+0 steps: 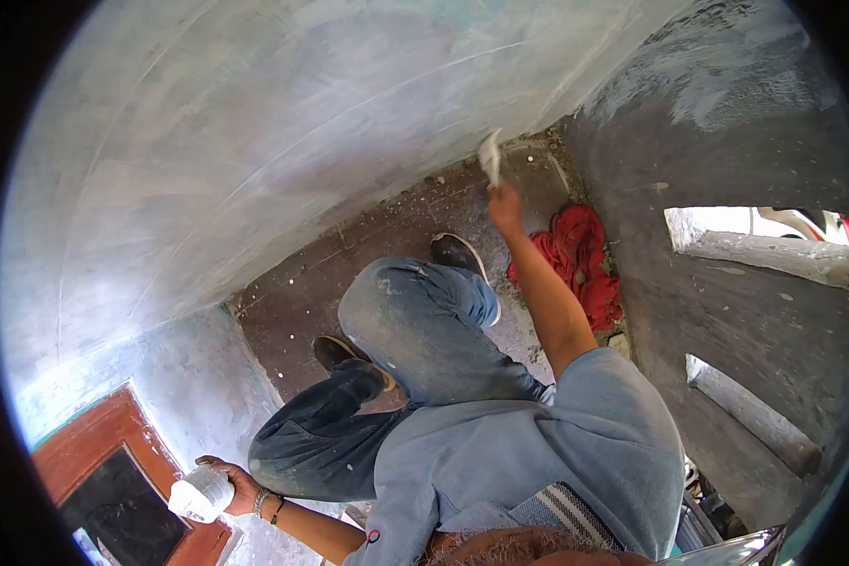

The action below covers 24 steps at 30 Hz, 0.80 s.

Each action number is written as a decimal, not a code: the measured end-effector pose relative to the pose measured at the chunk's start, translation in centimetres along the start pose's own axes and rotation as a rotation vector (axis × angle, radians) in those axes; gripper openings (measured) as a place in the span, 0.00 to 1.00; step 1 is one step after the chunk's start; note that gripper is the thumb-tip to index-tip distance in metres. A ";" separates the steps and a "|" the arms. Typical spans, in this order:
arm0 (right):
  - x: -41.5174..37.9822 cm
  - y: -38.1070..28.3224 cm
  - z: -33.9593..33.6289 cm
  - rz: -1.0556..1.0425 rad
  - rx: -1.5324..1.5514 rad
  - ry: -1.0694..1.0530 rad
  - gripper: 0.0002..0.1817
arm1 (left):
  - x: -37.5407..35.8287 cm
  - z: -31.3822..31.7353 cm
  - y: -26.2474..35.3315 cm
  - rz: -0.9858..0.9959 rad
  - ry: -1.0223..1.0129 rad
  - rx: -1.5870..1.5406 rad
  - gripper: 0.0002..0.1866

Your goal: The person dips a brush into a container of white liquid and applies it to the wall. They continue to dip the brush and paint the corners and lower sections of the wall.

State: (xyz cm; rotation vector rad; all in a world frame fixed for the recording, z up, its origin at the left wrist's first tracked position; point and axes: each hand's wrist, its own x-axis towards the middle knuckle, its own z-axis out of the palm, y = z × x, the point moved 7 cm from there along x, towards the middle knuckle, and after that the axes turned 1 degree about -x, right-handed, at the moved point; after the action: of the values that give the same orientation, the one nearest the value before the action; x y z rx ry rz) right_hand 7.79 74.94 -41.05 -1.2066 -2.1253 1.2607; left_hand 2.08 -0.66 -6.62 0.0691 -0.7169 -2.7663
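Note:
My right hand [505, 209], at the end of an outstretched arm, is closed around the handle of a paintbrush [491, 158]. The brush's whitish head is smeared by motion and lies close to the foot of the pale, streaky wall [330, 104]. Down at the lower left, my left hand [242, 488] wraps round a white plastic tub [201, 496], which is tilted towards the left side of the view. What the tub holds is hidden.
A crumpled red cloth [580, 269] lies on the dark, paint-spotted floor [325, 255] by my right arm. The grey wall [717, 170] on the right has slot openings. A brown wooden frame [141, 424] with a dark panel stands near the tub.

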 end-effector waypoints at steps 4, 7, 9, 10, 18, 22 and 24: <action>-5.8 -0.8 3.6 -0.211 -0.238 -0.340 0.20 | 0.1 0.5 -0.6 -0.006 0.005 0.025 0.29; -6.3 -2.8 3.7 -0.323 -0.340 -0.386 0.19 | 0.0 0.5 -0.7 -0.017 0.018 -0.011 0.31; -3.2 -2.8 2.6 -0.234 -0.347 -0.323 0.18 | 0.1 0.1 -0.3 -0.017 0.022 -0.013 0.31; -1.8 -3.3 0.7 -0.230 -0.334 -0.232 0.18 | 0.1 0.0 -0.1 -0.014 0.019 -0.013 0.31; 0.7 1.5 -7.3 -0.024 -0.025 0.293 0.17 | -0.7 0.7 -0.6 -0.012 -0.006 -0.039 0.31; -1.8 -4.2 0.0 -0.044 0.137 0.108 0.19 | -0.2 0.9 -1.0 -0.030 -0.051 -0.055 0.31; -5.2 -6.1 3.9 -0.190 0.095 0.087 0.19 | -0.3 0.7 -0.9 -0.027 -0.044 -0.059 0.31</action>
State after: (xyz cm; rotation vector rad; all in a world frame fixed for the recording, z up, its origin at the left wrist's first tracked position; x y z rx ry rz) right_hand 5.06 67.25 -37.42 -0.9765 -2.0395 1.1893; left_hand 2.02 0.52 -6.44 0.0056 -0.6495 -2.8207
